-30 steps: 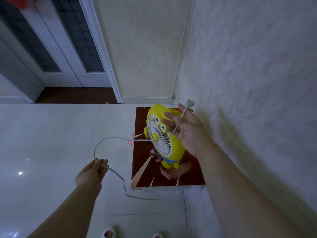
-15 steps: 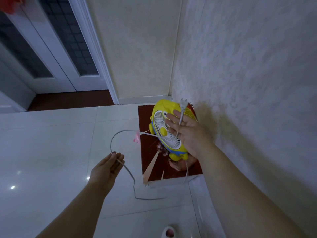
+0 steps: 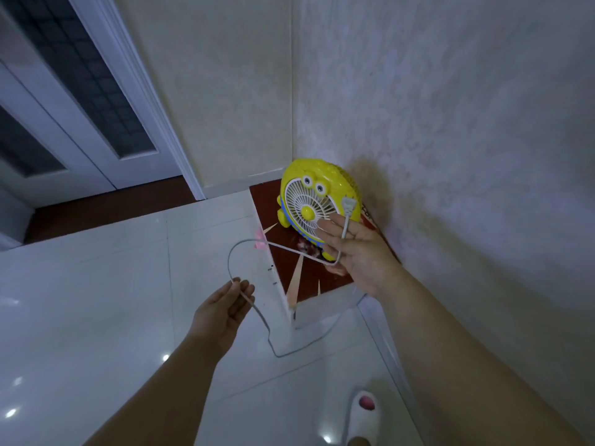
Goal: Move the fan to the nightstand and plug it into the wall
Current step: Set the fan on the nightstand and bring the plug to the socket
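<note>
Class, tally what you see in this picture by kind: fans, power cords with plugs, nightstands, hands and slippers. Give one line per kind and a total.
Yellow cartoon-faced plastic fan: 1
White power cord with plug: 1
Red-topped white nightstand: 1
Hands: 2, left hand and right hand, each holding the cord
White slipper with pink spot: 1
Total: 6

A home bedroom corner: nightstand (image 3: 309,278), wallpapered walls (image 3: 450,123), glossy tiled floor (image 3: 96,300), glazed door (image 3: 80,101).

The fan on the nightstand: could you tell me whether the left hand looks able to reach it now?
Probably yes: the fan faces open floor, though the left hand holds the cord and the right hand crosses its front.
</note>
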Available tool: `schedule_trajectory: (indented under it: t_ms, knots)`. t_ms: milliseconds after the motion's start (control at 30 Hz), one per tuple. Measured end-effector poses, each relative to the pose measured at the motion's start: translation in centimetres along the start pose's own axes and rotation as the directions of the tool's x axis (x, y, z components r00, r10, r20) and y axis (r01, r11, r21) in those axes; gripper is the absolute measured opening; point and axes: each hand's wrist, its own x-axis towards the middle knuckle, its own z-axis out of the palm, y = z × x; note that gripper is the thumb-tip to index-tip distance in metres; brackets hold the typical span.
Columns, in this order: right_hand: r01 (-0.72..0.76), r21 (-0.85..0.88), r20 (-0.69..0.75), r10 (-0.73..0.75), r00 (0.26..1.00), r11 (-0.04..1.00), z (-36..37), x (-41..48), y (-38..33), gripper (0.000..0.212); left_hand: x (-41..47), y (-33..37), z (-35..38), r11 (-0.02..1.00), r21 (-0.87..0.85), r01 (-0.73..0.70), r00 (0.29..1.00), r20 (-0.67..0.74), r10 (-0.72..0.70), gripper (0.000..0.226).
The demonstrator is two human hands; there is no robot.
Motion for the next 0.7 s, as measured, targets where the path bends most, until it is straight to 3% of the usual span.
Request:
schedule_trajectory:
  t_ms: [700]
  knots:
    - [-0.059, -0.083, -0.174, 0.044, 0.984, 0.995, -12.3, -14.5, 3.9, 0.046, -8.1, -13.5, 5.0, 0.979, 0.149, 0.136, 0.988, 0.049, -0.145, 0.013]
